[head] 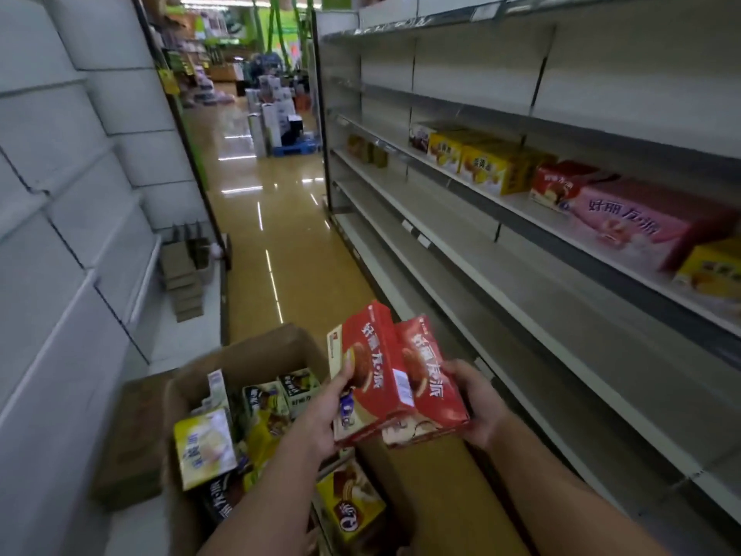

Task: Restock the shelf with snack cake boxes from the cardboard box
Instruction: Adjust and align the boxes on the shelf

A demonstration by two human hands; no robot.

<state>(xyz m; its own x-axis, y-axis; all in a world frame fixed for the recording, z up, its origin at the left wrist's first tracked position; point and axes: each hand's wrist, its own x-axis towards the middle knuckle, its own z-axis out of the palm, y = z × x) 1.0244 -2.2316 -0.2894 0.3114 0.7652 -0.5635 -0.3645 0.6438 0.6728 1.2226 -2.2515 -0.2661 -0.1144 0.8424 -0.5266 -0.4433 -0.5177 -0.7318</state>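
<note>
- Snack cake boxes, two red ones, are being held side by side above the aisle floor: the left red box and the right red box, both printed with white Chinese characters 好丽友·派 and a round chocolate pie.
- Left hand is gripping the left box, thumb curled over its front; right hand is clamping the right box's edge.
- Cardboard box is sitting open just below-left, holding yellow, green and dark cartons.
- Shelf on the right is carrying a pink box reading 好丽友·派, a red box and yellow boxes; the smaller print is too blurred to read.
</note>
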